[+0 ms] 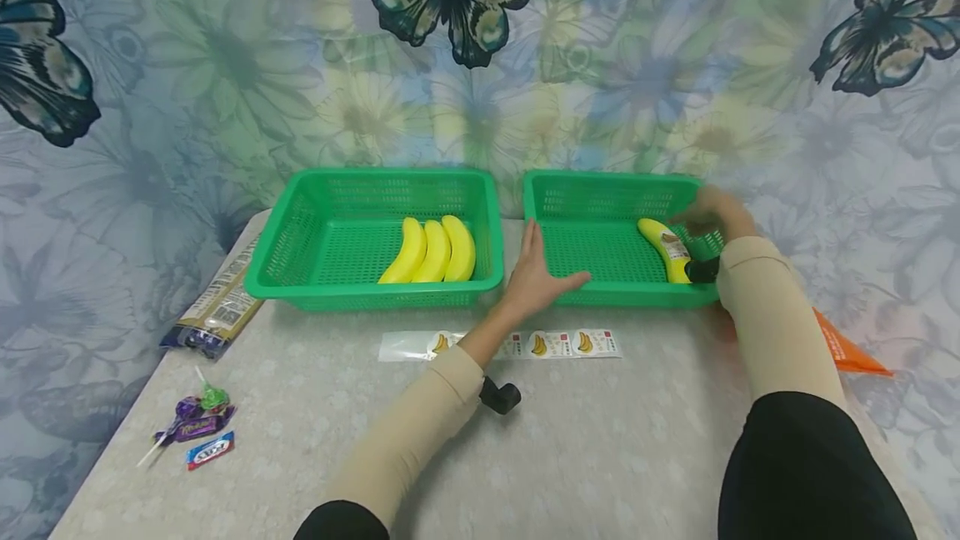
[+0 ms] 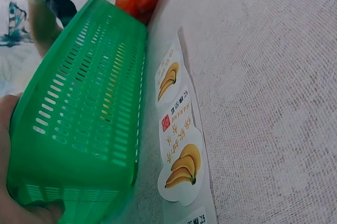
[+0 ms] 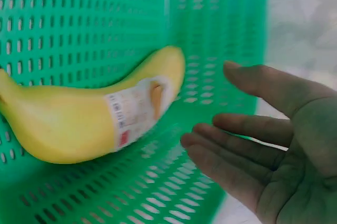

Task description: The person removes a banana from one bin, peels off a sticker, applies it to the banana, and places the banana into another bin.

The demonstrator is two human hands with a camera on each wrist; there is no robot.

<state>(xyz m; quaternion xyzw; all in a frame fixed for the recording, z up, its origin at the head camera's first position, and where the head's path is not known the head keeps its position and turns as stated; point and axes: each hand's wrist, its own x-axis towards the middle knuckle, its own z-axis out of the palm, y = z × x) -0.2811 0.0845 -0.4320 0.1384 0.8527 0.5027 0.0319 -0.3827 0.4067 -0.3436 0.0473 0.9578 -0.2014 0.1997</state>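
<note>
Bananas are the matter in hand. One labelled banana (image 1: pixel 666 247) lies alone in the right basket (image 1: pixel 600 190), near its right wall, sticker facing up. The right hand (image 1: pixel 712 211) hovers just beside it with fingers straight and relaxed, holding nothing; the wrist view shows the palm open next to the fruit's tip, not touching it. The left hand (image 1: pixel 536 273) rests with straight fingers against the near left corner of that basket, thumb along the front rim, steadying it rather than gripping. Three bare bananas (image 1: pixel 431 251) lie side by side in the left basket (image 1: pixel 300 190). A sticker strip (image 1: pixel 551 344) lies on the table (image 1: pixel 600 440) in front of the baskets.

The banana looks light, firm and smooth-skinned, curved enough to roll on the perforated floor. Judging from its shape, the middle of the curve is the surest place to hold, fingers wrapped gently round it; hard pressure could bruise it or wrinkle the sticker.
</note>
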